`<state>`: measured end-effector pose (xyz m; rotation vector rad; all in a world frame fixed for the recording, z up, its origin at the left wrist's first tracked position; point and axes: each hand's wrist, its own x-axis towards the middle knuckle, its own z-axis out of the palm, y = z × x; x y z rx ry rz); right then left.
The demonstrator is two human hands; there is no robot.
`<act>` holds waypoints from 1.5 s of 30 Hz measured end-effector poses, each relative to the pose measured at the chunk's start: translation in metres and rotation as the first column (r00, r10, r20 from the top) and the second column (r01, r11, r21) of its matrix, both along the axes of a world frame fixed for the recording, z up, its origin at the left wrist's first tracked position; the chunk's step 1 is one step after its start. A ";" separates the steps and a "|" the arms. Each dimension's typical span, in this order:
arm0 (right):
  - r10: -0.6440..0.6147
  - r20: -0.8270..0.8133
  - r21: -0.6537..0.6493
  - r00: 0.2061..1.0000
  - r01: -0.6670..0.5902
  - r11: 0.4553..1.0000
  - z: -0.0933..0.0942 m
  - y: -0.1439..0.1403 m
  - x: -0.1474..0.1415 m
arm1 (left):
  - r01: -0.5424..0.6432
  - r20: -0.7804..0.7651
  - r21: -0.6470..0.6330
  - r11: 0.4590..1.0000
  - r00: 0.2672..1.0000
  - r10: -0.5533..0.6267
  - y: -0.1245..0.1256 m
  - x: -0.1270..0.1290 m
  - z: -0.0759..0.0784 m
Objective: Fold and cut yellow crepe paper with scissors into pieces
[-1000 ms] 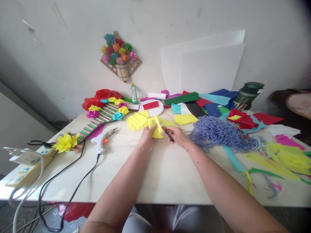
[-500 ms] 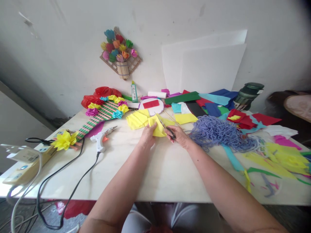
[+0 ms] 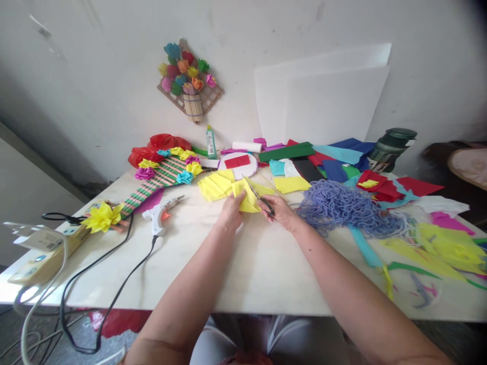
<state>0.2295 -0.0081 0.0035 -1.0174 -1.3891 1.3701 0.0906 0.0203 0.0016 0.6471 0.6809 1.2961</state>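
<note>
My left hand [image 3: 232,209] is closed on a folded piece of yellow crepe paper [image 3: 249,201] over the middle of the table. In my right hand [image 3: 280,210] is a pair of scissors [image 3: 265,203] with dark handles, its fingers wrapped round them. The blades point up and left and lie at the yellow paper; how far apart they are is hard to make out. Just beyond my left hand rests a stack of yellow paper pieces [image 3: 216,185]. Another yellow piece [image 3: 292,184] lies past my right hand, near a thin stick [image 3: 269,182].
A glue gun [image 3: 157,215] with its cord lies left, by a power strip [image 3: 45,261] and a flower-trimmed green woven piece [image 3: 154,182]. To the right are a heap of purple yarn [image 3: 342,208] and paper scraps [image 3: 449,248]. A dark green bottle [image 3: 391,150] stands at the back right.
The view has shifted slightly. My hands, the yellow paper and the scissors stay in nearly the same places.
</note>
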 end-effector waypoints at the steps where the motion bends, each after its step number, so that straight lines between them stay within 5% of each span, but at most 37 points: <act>1: -0.006 0.004 0.000 1.000 0.006 1.000 0.000 0.000 0.000 | -0.004 -0.001 -0.002 1.000 1.000 0.004 0.000 0.000 0.000; 26: 0.017 0.032 0.007 0.999 -0.017 1.000 0.008 -0.004 0.003 | 0.063 -0.050 0.114 0.991 0.997 -0.058 -0.002 -0.001 -0.001; 45: -0.023 -0.033 0.015 0.999 0.024 1.000 0.004 -0.002 0.001 | 0.022 -0.018 0.060 0.998 1.000 -0.021 0.000 -0.002 -0.001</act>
